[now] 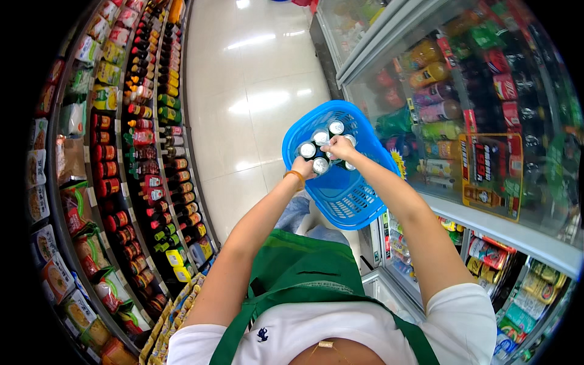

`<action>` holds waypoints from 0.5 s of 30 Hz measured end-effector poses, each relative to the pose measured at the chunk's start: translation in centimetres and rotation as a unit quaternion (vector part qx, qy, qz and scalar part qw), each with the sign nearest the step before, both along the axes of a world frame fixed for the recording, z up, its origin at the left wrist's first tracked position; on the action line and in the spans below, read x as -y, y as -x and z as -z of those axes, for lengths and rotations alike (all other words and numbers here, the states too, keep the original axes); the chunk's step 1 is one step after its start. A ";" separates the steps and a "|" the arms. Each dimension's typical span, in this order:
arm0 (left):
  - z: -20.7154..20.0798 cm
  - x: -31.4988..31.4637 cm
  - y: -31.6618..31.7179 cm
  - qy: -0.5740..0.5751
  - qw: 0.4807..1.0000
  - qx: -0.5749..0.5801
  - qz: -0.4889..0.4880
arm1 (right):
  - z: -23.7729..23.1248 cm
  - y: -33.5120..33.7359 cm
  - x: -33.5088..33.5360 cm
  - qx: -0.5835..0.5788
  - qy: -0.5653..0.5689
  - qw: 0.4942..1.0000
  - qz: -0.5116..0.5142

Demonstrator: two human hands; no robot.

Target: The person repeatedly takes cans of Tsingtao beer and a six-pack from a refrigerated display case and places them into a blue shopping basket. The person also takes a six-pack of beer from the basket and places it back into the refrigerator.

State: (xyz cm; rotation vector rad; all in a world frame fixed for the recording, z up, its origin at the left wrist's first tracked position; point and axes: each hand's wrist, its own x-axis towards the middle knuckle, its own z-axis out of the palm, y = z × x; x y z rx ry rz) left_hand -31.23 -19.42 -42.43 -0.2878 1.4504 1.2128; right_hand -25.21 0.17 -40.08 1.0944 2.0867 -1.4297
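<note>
Several drink cans [308, 149] with silver tops and dark sides stand close together at the far-left end of a blue plastic basket [359, 220]. My left hand [302, 168] is closed around the near-left side of the group, its fingers against a can [320, 165]. My right hand [341, 148] reaches over the cans from the right, fingers pinched together near their tops. Whatever is between those fingers is too small to make out. The near half of the basket shows its bare slotted floor. An orange band circles my left wrist.
Shelves of sauce bottles [140, 112] and bagged food [85, 207] run along the left. On the right stands a glass-door cooler [438, 121] full of bottled drinks, with more packages on shelves below. Pale tiled floor [243, 121] lies between. Yellow packs [173, 322] stand near my left elbow.
</note>
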 end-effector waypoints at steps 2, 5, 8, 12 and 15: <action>1.9 -0.9 0.6 0.015 0.999 -0.021 0.023 | 2.5 0.9 0.3 -0.010 -0.033 0.999 -0.023; 2.9 -2.2 2.0 0.057 0.998 -0.011 0.022 | 7.0 1.3 0.4 -0.017 -0.044 0.999 -0.021; 6.0 -2.6 2.6 0.073 0.997 0.011 0.014 | 10.8 1.8 0.1 0.011 -0.025 1.000 -0.004; 9.1 -3.6 1.9 0.096 0.990 -0.083 0.054 | 14.4 1.1 0.0 0.029 -0.029 0.999 -0.018; 14.1 -4.2 0.1 0.039 0.995 -0.083 -0.032 | 12.2 0.3 0.4 -0.002 -0.021 1.000 -0.004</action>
